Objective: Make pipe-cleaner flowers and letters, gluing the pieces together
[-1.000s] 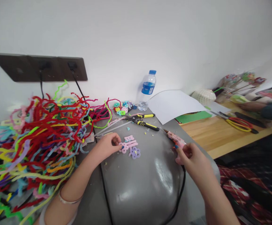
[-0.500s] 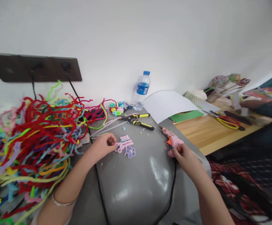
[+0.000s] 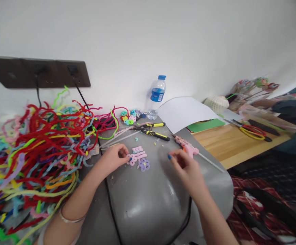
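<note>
My left hand (image 3: 114,157) rests on a grey rounded surface (image 3: 150,200), fingertips pinching the edge of a pink pipe-cleaner piece (image 3: 137,154). A small purple pipe-cleaner flower (image 3: 144,164) lies right beside that piece. My right hand (image 3: 186,168) hovers above the grey surface, fingers loosely apart and empty. Just behind it a pink glue gun (image 3: 187,145) lies on the surface, with a clear glue stick sticking out of its back.
A big tangle of coloured pipe cleaners (image 3: 35,146) fills the left. Yellow-handled pliers (image 3: 153,132) and a water bottle (image 3: 156,97) sit behind the work. White paper (image 3: 186,112), green sheet, scissors (image 3: 252,131) lie on a wooden table; another person's sleeve (image 3: 291,106) at far right.
My right hand has let go of the pink glue gun, which now lies on the grey surface, and moved left toward the pink piece. My left hand stays on the piece.
</note>
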Tool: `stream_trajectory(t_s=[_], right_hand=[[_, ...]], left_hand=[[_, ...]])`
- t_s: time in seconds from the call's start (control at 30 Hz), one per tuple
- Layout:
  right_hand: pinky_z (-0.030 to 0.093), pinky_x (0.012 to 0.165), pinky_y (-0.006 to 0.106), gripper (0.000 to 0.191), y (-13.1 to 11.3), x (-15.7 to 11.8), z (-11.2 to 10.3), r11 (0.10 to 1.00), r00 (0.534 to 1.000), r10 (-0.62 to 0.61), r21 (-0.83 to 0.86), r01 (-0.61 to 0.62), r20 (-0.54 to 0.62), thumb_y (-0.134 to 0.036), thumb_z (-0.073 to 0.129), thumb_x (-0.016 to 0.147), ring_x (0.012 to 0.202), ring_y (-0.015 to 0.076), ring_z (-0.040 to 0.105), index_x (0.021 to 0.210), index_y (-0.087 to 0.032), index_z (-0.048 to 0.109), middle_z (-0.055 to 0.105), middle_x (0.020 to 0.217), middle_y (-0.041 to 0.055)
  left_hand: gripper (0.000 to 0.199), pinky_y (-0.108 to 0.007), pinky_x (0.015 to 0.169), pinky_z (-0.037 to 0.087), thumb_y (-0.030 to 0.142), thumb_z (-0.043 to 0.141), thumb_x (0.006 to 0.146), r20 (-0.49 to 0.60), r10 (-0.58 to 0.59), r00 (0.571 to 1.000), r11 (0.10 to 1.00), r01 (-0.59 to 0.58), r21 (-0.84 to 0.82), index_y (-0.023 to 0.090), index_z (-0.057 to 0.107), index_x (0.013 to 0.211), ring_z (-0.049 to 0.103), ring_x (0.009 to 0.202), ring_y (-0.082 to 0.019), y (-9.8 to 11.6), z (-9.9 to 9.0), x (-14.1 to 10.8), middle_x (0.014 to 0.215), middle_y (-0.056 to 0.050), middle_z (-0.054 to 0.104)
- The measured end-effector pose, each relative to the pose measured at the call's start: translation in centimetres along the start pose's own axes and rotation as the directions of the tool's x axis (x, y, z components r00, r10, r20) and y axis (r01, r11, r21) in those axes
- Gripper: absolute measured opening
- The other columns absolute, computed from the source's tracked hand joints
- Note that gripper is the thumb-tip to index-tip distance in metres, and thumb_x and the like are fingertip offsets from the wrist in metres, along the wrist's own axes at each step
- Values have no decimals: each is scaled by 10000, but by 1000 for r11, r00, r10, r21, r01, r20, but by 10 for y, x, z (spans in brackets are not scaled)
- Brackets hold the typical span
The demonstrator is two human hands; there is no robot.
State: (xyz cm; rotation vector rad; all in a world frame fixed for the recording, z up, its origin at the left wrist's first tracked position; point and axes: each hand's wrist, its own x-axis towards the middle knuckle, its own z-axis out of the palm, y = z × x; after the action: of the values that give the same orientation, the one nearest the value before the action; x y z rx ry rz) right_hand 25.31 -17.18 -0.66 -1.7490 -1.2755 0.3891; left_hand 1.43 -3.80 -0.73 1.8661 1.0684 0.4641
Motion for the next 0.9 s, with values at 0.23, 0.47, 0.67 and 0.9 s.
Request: stream_trajectory(t_s=[0.23,0.47,0.67,0.9], right_hand=[[344,557,260,162,-18,21,51,988,973,-125,119,103,196,-249,571,817,581,138,443,858,-185,714,478,686,-15],[348,588,258,118,-11,35,68,986,949,-151,115,123,276,-192,631,747,599,141,440,785,-191,743,460,652,-25],[366,558,266,182,-2,31,70,977,945,-190,146,155,265,-329,644,778,556,147,439,783,-187,758,464,609,-22],[365,499,264,329,7,33,74,979,938,-194,111,168,288,-499,643,784,513,150,462,740,-193,755,506,590,-8]], left_hand=[[124,-267,602,427,281,620,692,24,0,1000,1000,-1,14,181,604,764,593,648,-171,2,-1,0,702,-14,661],[108,-261,612,423,255,632,680,8,6,1000,1000,-6,0,187,602,759,602,671,-170,-1,1,0,708,-6,648],[105,-256,643,436,219,649,681,-43,1,999,1000,-1,-10,178,630,777,624,718,-169,0,5,-5,751,-11,669],[123,-254,647,442,208,694,664,-70,-49,996,998,52,43,180,674,782,631,716,-169,4,4,-9,747,-9,695]])
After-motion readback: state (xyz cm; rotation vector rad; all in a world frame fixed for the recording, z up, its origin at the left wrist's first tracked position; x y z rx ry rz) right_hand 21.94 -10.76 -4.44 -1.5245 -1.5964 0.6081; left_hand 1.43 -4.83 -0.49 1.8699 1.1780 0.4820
